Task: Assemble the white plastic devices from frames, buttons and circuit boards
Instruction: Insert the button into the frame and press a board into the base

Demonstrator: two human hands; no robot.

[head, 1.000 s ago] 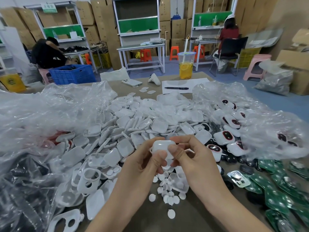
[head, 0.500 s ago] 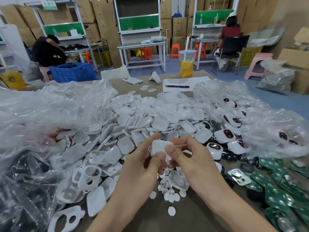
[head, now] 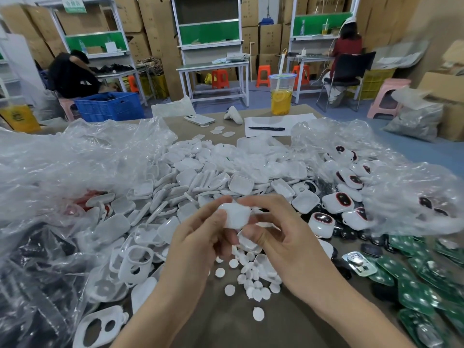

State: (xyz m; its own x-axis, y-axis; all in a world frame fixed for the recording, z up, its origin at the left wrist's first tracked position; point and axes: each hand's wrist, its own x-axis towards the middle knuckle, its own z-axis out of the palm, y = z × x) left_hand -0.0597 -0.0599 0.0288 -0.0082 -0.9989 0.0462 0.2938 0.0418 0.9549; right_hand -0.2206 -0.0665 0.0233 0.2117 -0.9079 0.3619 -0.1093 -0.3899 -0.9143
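Held part: a white shell (head: pixel 234 217), lifted clear of the counter (head: pixel 226 325) and caught between both hands; blur hides which face is up.
Left hand: the left hand (head: pixel 198 244) grips the shell's left edge, thumb and fingers curled round it.
Right hand: the right hand (head: pixel 286 244) pinches the right edge, forefinger over the top and thumb below (a second white piece sits just under that thumb; I cannot tell whether it is held or lying there).
Buttons: small round white buttons (head: pixel 251 280) lie loose on the counter directly beneath the hands.
Frames: open white frames (head: pixel 136 264) lie to the left, partly in a plastic bag (head: pixel 50 172).
Circuit boards: green circuit boards (head: pixel 414 295) lie well to the right.
Finished devices: finished devices (head: pixel 337 202) with dark windows sit right of the hands.
Step in hand: probably seating or checking a button in the shell.
Risk, slip: both grips sit at the edges of smooth plastic, so an uneven squeeze could pop the shell out into the pile behind.
Risk, button: any unseated button would likely drop if the shell tips, and be lost among its lookalikes.
Risk, scatter: a wrist coming down could sweep the loose buttons off the near edge.
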